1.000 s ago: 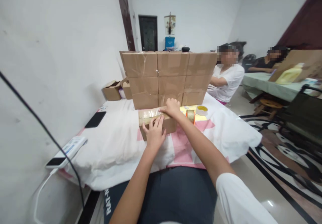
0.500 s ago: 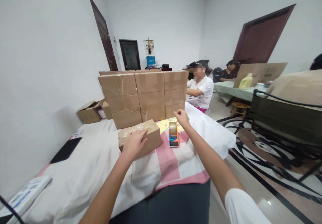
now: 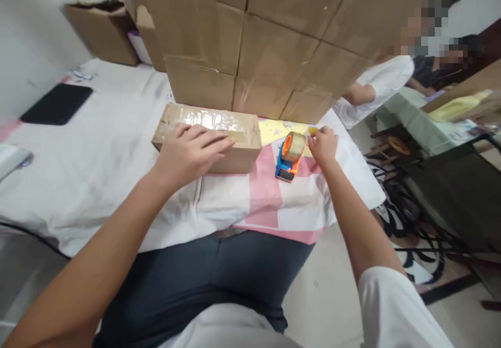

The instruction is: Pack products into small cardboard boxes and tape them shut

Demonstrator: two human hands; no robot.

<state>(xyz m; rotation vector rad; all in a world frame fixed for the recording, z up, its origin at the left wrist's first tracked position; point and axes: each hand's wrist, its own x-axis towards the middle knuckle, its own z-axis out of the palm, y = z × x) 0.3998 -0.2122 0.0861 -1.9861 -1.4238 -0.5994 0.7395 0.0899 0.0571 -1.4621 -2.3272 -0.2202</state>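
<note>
A small taped cardboard box (image 3: 235, 129) lies on the cloth-covered table (image 3: 97, 181) in front of me. My left hand (image 3: 191, 150) rests flat on its top, fingers stretched toward the right end. Just right of the box stands an orange and blue tape dispenser (image 3: 290, 155). My right hand (image 3: 323, 143) is beside the dispenser's roll, fingertips curled at a small yellow thing on a yellow sheet (image 3: 274, 128). Whether it grips anything is not visible.
A wall of stacked cardboard boxes (image 3: 274, 40) rises right behind the small box. Open cartons (image 3: 102, 30) and a black flat thing (image 3: 57, 104) sit at the left. Two seated people (image 3: 387, 76) are at the right, near a green-covered table (image 3: 422, 123) and a dark cart (image 3: 450, 191).
The view has tipped down and come closer. My right hand dropped from above the dispenser to its right side. My left hand stayed on the small box.
</note>
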